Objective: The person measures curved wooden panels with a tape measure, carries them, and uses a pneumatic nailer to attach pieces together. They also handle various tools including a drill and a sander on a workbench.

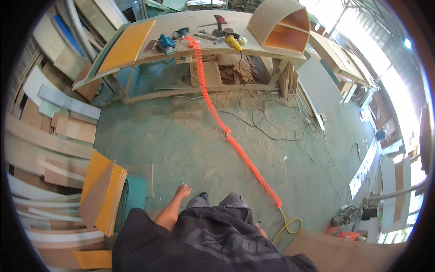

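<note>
At 12 o'clock, workbench (190,27) on dusty green floor (181,140); orange hose (226,131) crosses it. Left hand (182,191) loosely curled, empty; right hand (260,230) mostly hidden, grip unclear.

The left hand (183,191) hung low at lower centre — fingers loosely curled, empty; the right hand (260,231) barely showed.

Woodworking workshop, open-sided shed. Evidence: long plywood desk (190,31) carrying a blue power sander (165,43), a drill (219,25) and a yellow hand tool (234,42); curved slatted cabinet shell (281,22) sitting at its right end. Orange coiled air hose (226,131) running across the green, sawdust-strewn floor (181,140). Offcut boards (50,136) and orange-faced panels (104,192) lying stacked at left. Black cables (272,118) trailing below the desk. Daylight coming through the roof frame at right.
</note>
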Demonstrator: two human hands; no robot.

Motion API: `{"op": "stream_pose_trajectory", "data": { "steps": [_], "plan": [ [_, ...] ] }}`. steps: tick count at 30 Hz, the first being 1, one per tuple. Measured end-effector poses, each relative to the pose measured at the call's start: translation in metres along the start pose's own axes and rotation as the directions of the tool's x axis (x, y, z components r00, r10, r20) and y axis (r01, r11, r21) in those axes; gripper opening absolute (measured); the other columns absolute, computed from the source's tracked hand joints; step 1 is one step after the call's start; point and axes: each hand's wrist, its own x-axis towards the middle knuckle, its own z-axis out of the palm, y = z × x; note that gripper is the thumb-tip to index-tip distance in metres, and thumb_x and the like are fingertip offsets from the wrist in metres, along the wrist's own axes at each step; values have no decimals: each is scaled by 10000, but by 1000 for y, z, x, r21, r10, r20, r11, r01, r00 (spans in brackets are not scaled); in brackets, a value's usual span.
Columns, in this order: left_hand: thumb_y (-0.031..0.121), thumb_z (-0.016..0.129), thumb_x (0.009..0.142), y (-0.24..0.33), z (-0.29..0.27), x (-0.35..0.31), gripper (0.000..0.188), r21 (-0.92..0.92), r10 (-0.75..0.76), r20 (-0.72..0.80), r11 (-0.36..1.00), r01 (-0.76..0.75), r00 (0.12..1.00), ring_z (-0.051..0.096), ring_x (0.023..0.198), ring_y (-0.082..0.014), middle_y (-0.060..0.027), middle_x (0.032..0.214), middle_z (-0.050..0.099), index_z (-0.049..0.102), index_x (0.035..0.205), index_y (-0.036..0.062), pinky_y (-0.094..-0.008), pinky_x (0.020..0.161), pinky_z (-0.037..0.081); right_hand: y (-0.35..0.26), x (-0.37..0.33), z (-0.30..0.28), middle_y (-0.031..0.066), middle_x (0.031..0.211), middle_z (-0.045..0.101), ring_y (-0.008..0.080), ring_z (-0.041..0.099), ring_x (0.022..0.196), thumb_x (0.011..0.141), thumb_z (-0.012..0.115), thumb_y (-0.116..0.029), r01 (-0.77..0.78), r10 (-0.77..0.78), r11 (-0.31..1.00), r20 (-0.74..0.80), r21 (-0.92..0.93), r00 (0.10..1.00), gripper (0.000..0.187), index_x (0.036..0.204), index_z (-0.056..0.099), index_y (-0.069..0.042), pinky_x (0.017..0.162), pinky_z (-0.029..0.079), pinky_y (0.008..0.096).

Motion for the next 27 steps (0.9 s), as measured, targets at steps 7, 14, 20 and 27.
{"op": "stream_pose_trajectory", "data": {
  "steps": [7,14,20,27],
  "plan": [
    [368,572,855,64,-58,91,389,-113,-54,-24,992,51,998,643,1042,-384,-197,1070,699,697,1002,31,-452,918,493,-112,118,22,71,869,618,248,645,775,981,530,-490,-164,169,896,24,412,985,434,1046,609,-68,741,549,451],
    [417,497,921,51,-58,154,465,251,84,319,953,-169,944,633,997,-438,-246,1028,678,695,1025,10,-478,848,497,-260,231,39,64,795,634,223,625,685,981,542,-460,-54,52,812,19,581,998,392,971,627,-78,694,546,402],
    [413,496,920,147,-105,239,462,159,138,245,971,-180,960,631,1004,-448,-263,1035,668,692,1028,9,-483,848,497,-372,268,35,58,793,646,245,635,687,993,511,-455,41,-82,627,13,778,997,343,988,593,-123,672,538,418],
    [416,589,870,313,-211,319,422,-136,18,-98,990,-32,995,663,1024,-350,-185,1050,711,700,1070,61,-426,893,505,-460,288,43,13,745,611,205,590,629,981,484,-509,4,76,678,-76,735,994,340,955,580,-184,559,480,400]
  ]
}}
